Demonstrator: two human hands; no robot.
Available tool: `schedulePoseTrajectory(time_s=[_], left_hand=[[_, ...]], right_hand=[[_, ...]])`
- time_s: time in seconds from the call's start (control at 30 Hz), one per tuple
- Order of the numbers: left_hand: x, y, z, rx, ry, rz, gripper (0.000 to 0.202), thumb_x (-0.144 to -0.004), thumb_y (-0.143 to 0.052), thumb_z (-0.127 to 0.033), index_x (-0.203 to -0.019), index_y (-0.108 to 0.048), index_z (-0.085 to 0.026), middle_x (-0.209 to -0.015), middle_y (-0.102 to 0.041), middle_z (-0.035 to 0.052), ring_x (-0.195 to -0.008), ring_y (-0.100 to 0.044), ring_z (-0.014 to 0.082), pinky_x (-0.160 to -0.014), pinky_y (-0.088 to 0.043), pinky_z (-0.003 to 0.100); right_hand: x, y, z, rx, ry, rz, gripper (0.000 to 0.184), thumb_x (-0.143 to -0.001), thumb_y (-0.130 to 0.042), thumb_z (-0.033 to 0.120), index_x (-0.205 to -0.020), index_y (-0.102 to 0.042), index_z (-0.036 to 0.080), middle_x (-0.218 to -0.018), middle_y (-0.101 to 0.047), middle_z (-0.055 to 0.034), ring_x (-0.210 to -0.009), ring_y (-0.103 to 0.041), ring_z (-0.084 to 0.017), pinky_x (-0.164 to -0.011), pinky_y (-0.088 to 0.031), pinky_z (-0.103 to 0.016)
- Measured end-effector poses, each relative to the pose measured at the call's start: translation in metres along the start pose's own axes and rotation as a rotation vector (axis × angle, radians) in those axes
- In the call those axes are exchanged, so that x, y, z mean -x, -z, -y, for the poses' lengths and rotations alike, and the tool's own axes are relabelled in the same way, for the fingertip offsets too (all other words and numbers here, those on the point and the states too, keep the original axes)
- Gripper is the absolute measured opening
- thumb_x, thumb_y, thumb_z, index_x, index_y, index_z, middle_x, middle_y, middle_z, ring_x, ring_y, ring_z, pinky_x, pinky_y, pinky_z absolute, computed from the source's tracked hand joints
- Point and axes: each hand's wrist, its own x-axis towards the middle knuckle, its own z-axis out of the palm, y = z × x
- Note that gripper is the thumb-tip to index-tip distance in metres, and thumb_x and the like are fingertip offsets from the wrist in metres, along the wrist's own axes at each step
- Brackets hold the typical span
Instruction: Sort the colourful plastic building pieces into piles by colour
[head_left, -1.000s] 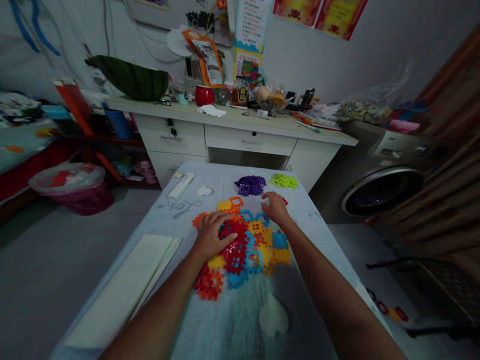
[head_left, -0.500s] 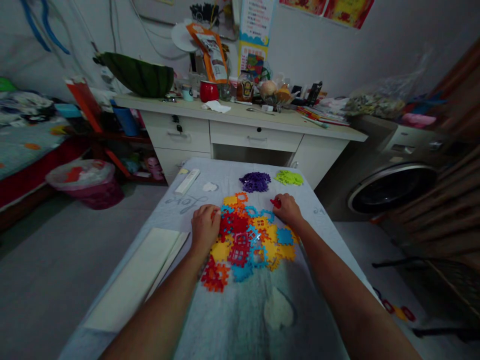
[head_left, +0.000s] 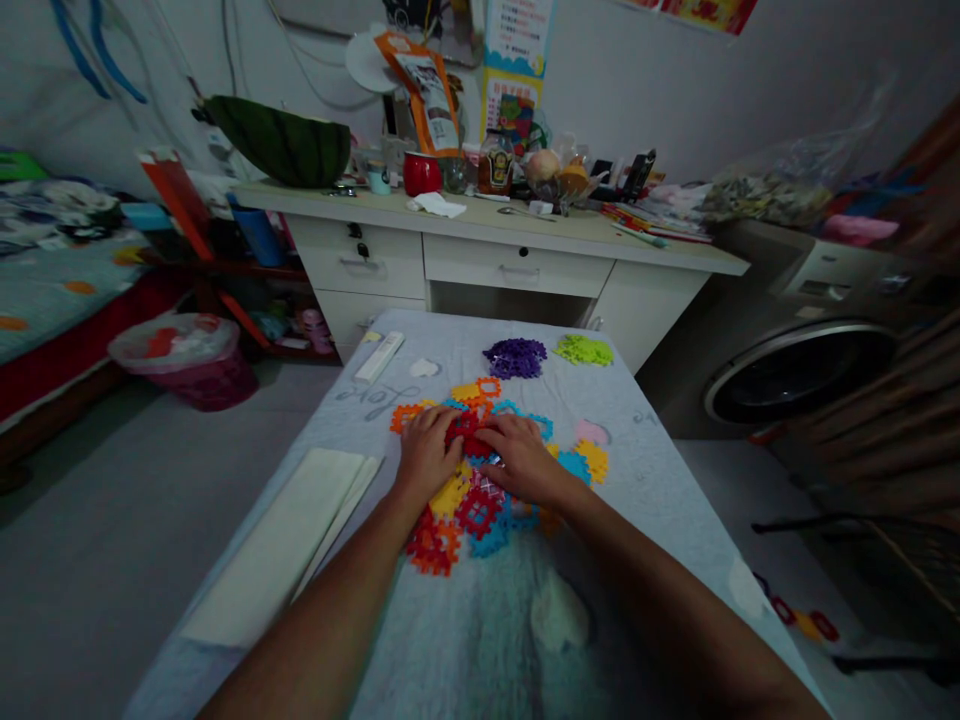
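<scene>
Both hands meet over a pile of toothed plastic building tiles in red, yellow, orange and blue. My left hand (head_left: 430,452) has its fingers bent around the left side of some red building tiles (head_left: 466,432). From the right, my right hand (head_left: 523,458) presses bent fingers against the same red tiles. How many tiles lie between the hands is hidden. Yellow tiles (head_left: 450,494), a red window-like tile (head_left: 478,512) and blue tiles (head_left: 489,541) spread out below the fingers. A yellow tile (head_left: 593,461) sits at the pile's right edge.
Purple pieces (head_left: 515,358) and lime-green pieces (head_left: 584,349) form separate heaps at the cloth-covered table's (head_left: 630,600) far end. A folded white sheet (head_left: 281,550) and a long white box (head_left: 379,358) lie left. Beyond stands a cluttered desk (head_left: 465,225); a washing machine (head_left: 795,330) is right.
My right hand has moved left, from the pile's right edge onto the red tiles, bringing the red piece it held. My left hand has shifted slightly, and orange tiles now show beyond it.
</scene>
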Motion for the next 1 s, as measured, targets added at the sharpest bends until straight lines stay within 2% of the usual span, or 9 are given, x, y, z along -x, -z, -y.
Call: schedulePoseTrajectory(time_s=[0.13,0.27,0.33,0.4,0.47,0.57,0.7,0.8,1.0], left_hand=[[0.000,0.004,-0.002,-0.089,0.108,-0.062,0.034,-0.087,-0.051,-0.038,-0.115,-0.062,-0.023,-0.124,-0.060,0.0089,-0.117,-0.051,0.0278,-0.103,-0.033,0.047],[0.002,0.004,-0.005,-0.194,0.205,-0.064,0.043,-0.087,-0.050,-0.047,-0.121,-0.060,-0.022,-0.133,-0.053,0.0127,-0.124,-0.044,0.0327,-0.104,-0.030,0.052],[0.002,0.003,-0.006,-0.208,0.203,-0.028,0.049,-0.085,-0.051,-0.050,-0.125,-0.058,-0.021,-0.135,-0.051,0.0137,-0.126,-0.042,0.0345,-0.104,-0.028,0.054],[0.003,0.001,-0.007,-0.190,0.143,0.025,0.054,-0.084,-0.053,-0.051,-0.129,-0.054,-0.022,-0.136,-0.051,0.0131,-0.127,-0.041,0.0350,-0.105,-0.026,0.056],[0.003,-0.001,-0.006,-0.148,0.060,0.078,0.057,-0.083,-0.054,-0.052,-0.132,-0.052,-0.023,-0.137,-0.051,0.0115,-0.129,-0.039,0.0344,-0.107,-0.024,0.056],[0.003,-0.003,-0.003,-0.089,-0.003,0.117,0.057,-0.083,-0.055,-0.051,-0.133,-0.050,-0.026,-0.138,-0.051,0.0101,-0.131,-0.038,0.0330,-0.108,-0.023,0.055],[0.001,-0.004,0.000,-0.063,-0.009,0.111,0.057,-0.082,-0.055,-0.051,-0.133,-0.051,-0.025,-0.137,-0.052,0.0101,-0.131,-0.040,0.0324,-0.109,-0.023,0.055],[0.001,-0.004,0.001,-0.062,-0.011,0.115,0.056,-0.082,-0.055,-0.050,-0.132,-0.051,-0.025,-0.136,-0.053,0.0105,-0.130,-0.041,0.0321,-0.109,-0.022,0.056],[0.001,-0.006,0.004,-0.057,-0.020,0.103,0.056,-0.082,-0.056,-0.052,-0.131,-0.052,-0.025,-0.135,-0.054,0.0104,-0.129,-0.042,0.0325,-0.109,-0.024,0.056]], right_hand=[[0.016,0.007,-0.013,0.004,-0.065,0.007,0.034,-0.083,-0.061,0.028,-0.117,-0.061,0.022,-0.130,-0.055,-0.0107,-0.121,-0.045,-0.027,-0.102,-0.030,-0.046],[0.025,0.024,-0.037,0.032,-0.163,0.020,0.020,-0.074,-0.056,0.012,-0.090,-0.066,0.020,-0.119,-0.062,-0.0083,-0.114,-0.051,-0.025,-0.099,-0.034,-0.041],[0.022,0.031,-0.050,0.059,-0.202,0.026,0.018,-0.071,-0.053,0.008,-0.077,-0.065,0.019,-0.114,-0.064,-0.0076,-0.110,-0.054,-0.024,-0.096,-0.036,-0.038],[0.013,0.036,-0.064,0.070,-0.235,0.007,0.018,-0.069,-0.052,0.007,-0.073,-0.064,0.019,-0.109,-0.066,-0.0075,-0.105,-0.056,-0.023,-0.093,-0.038,-0.036],[-0.004,0.038,-0.081,0.065,-0.267,-0.055,0.019,-0.071,-0.053,0.010,-0.082,-0.065,0.019,-0.105,-0.065,-0.0083,-0.102,-0.057,-0.022,-0.093,-0.040,-0.035],[-0.041,0.036,-0.106,0.065,-0.317,-0.161,0.032,-0.076,-0.058,0.021,-0.108,-0.062,0.017,-0.114,-0.062,-0.0112,-0.108,-0.055,-0.024,-0.096,-0.041,-0.037],[-0.095,0.028,-0.134,0.092,-0.416,-0.216,0.079,-0.067,-0.074,0.050,-0.135,-0.046,0.018,-0.134,-0.050,-0.0159,-0.125,-0.045,-0.031,-0.104,-0.035,-0.044],[-0.126,0.024,-0.149,0.060,-0.563,-0.172,0.100,-0.062,-0.072,0.066,-0.144,-0.036,0.022,-0.145,-0.039,-0.0173,-0.133,-0.036,-0.035,-0.107,-0.031,-0.048],[-0.157,0.019,-0.163,-0.040,-0.684,0.014,0.109,-0.055,-0.064,0.082,-0.147,-0.031,0.034,-0.156,-0.018,-0.0138,-0.140,-0.017,-0.047,-0.107,-0.022,-0.062]])
